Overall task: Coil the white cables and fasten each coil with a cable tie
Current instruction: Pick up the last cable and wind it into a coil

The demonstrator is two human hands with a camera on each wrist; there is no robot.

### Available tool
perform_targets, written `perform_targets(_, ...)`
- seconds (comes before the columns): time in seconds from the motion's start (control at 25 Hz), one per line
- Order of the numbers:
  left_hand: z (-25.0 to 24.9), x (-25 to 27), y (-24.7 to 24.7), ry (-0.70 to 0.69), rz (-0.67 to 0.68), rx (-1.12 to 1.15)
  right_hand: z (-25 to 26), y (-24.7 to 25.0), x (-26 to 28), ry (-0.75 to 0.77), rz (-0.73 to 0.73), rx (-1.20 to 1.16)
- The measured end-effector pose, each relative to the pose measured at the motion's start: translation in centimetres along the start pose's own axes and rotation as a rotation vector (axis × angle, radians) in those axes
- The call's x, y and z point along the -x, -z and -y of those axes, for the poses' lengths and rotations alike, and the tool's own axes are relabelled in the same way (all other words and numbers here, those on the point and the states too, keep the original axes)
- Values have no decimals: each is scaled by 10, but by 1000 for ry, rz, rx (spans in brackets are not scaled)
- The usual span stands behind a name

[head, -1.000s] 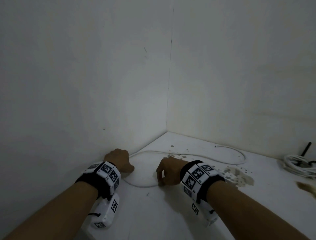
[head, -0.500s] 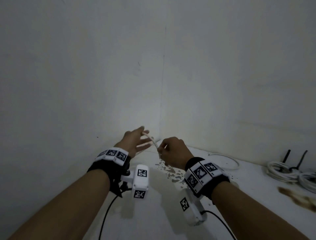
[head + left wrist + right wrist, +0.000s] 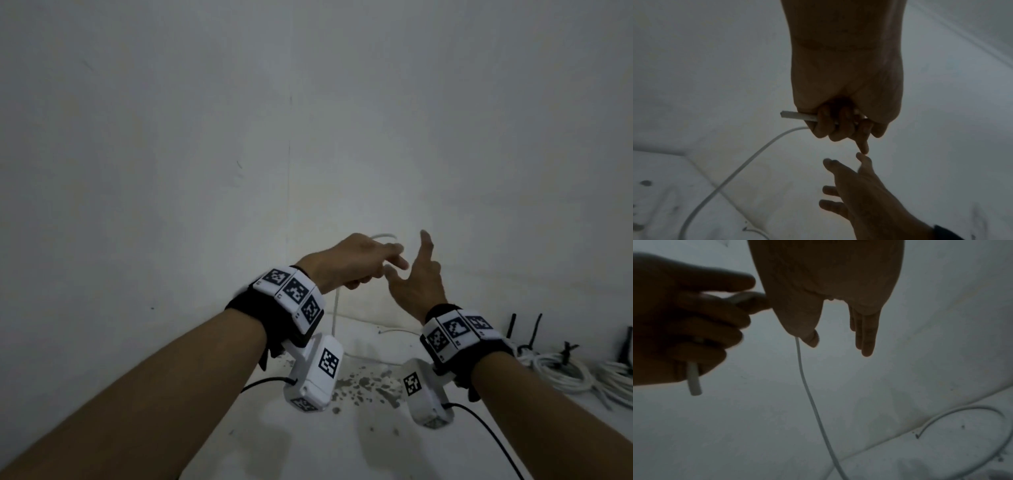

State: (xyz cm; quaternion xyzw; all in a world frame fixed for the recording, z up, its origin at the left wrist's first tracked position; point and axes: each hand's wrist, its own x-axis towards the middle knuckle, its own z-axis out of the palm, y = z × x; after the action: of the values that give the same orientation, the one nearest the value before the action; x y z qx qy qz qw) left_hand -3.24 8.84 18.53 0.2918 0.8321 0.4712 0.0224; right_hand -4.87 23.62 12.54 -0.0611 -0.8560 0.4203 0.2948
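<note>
The fingers (image 3: 830, 125) of the left hand (image 3: 346, 263) curl round the white cable (image 3: 744, 164) near its cut end; the right hand (image 3: 416, 287), at its 3 o'clock, is spread and empty. The cable hangs to the desk (image 3: 308, 442). Coiling seems just begun; next, the right hand should catch the slack. No legible writing.

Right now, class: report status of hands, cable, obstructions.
Left hand grips white cable near its end. Right hand open, empty. Cable trails to table. Nothing blocking.
</note>
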Motion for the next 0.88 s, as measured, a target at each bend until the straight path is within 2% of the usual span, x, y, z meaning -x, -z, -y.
perform_targets(0.12, -35, -1, -16, -65, 61, 167, -11, 16, -19, 151, -59, -91)
perform_targets(0.2, -54, -1, -22, -122, 103, 271, -16, 27, -22, 169, -99, -176)
perform_targets(0.4, -97, 0, -34, -287, 197, 506, -7, 41, -2, -3, 75, -474)
perform_targets(0.48, -106, -8, -37, -321, 149, 552, -2, 42, 19, -45, 230, -560)
perform_targets(0.6, -95, -30, -34, -297, 4, 587, -8, 42, 69, 20, 575, -350)
perform_targets(0.64, -84, -36, -33, -267, -40, 560, -11, 44, 84, 70, 662, -235)
perform_targets(0.68, -71, -41, -33, -230, -75, 511, -15, 49, 94, 125, 687, -112)
perform_targets(0.8, -28, -48, -43, -162, -98, 359, -19, 69, 99, 321, 540, 290)
perform_targets(0.88, -4, -47, -54, -162, -47, 268, -12, 88, 95, 422, 450, 402)
